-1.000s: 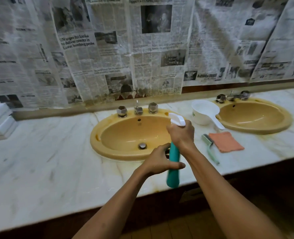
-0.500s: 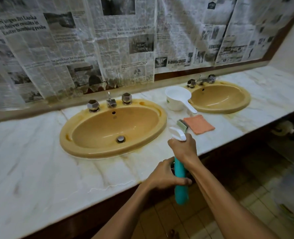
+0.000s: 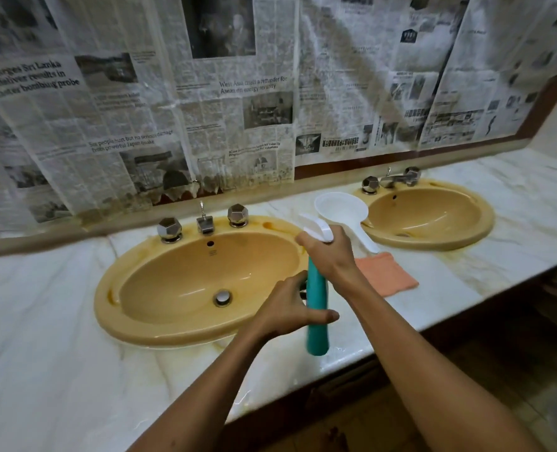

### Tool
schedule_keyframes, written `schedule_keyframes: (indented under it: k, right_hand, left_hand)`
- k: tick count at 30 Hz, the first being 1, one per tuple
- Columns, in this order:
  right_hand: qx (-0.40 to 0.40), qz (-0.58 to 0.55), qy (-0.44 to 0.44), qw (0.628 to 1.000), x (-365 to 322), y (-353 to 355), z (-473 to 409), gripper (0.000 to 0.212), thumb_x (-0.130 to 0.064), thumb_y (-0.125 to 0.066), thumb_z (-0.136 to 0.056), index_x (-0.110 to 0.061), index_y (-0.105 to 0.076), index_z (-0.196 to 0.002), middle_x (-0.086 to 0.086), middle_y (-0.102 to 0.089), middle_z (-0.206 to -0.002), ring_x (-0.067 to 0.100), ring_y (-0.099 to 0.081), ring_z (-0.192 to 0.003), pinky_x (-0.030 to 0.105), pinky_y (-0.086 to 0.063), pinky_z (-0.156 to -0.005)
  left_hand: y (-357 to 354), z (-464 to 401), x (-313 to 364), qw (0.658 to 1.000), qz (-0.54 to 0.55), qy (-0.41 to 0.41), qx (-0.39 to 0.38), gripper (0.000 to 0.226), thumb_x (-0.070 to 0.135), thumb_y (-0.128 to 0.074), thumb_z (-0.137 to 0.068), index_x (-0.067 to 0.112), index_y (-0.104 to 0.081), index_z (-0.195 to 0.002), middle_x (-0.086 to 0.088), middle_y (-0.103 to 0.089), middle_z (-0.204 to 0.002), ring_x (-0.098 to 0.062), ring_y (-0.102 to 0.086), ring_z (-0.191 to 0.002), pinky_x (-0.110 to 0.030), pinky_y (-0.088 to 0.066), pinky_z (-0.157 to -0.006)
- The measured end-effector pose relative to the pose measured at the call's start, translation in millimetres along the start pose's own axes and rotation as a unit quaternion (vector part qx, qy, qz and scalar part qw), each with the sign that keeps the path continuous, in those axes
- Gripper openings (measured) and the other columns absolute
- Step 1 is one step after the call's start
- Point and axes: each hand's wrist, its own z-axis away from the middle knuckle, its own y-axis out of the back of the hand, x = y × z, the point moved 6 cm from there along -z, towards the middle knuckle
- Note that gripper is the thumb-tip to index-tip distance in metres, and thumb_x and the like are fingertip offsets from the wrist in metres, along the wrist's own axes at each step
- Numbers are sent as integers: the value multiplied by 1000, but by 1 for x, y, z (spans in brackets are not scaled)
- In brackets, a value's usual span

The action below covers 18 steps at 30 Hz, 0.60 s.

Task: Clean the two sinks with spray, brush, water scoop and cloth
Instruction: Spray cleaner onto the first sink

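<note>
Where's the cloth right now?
In the head view, the orange cloth lies flat on the marble counter between the two sinks, just behind the right hand, near the white scoop.

A teal spray bottle (image 3: pixel 316 308) stood upright above the counter, between 2 yellow sinks (image 3: pixel 185 282); white scoop (image 3: pixel 342 210) and orange cloth (image 3: pixel 384 275) lay beside.

The right hand (image 3: pixel 331 256) hides the bottle's (image 3: pixel 316 308) neck, the brush and a corner of the cloth (image 3: pixel 386 277). The left hand's (image 3: pixel 290 309) fingertips are hidden behind the bottle.

Scoop (image 3: pixel 342 210) between sinks (image 3: pixel 202 282); cloth (image 3: pixel 384 275) before scoop, on counter (image 3: pixel 42 337)
</note>
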Motion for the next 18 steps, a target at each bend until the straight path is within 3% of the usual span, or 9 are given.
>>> schedule_keyframes:
  k: [6, 8, 14, 18]
  right_hand:
    - [-8, 17, 59, 998, -19, -4, -103, 29, -25, -70, -82, -23, -49, -62, -2, -52, -63, 24, -58, -69, 42, -52, -69]
    - [-20, 20, 72, 997, -20, -7, -143, 31, -22, -69, -84, -22, -47, -62, -3, -50, -63, 21, -56, -67, 40, -51, -66]
    - [-50, 47, 145, 987, -25, -25, -252, 19, -21, -68, -83, -7, -62, -73, 2, -54, -61, 21, -53, -60, 32, -42, -55]
    - [-46, 49, 168, 983, -18, -33, -308, 16, -21, -68, -82, -5, -65, -78, 7, -61, -67, 26, -59, -65, 38, -48, -60]
  left_hand:
    - [46, -97, 1, 994, -74, 21, 82, 82, 49, -84, -66, 20, -49, -134, 5, -61, -123, -13, -59, -107, -34, -56, -91]
    - [57, -133, 1, 992, -71, 29, 104, 81, 45, -85, -68, 19, -48, -135, 3, -61, -123, -14, -60, -107, -33, -56, -90]
    - [90, -234, 1, 979, -101, 38, 172, 66, 38, -88, -68, 20, -50, -119, 8, -63, -102, -10, -60, -88, -15, -45, -63]
    - [102, -287, -13, 971, -103, 40, 214, 65, 38, -89, -65, 22, -53, -117, 7, -66, -102, -11, -62, -88, -27, -54, -73]
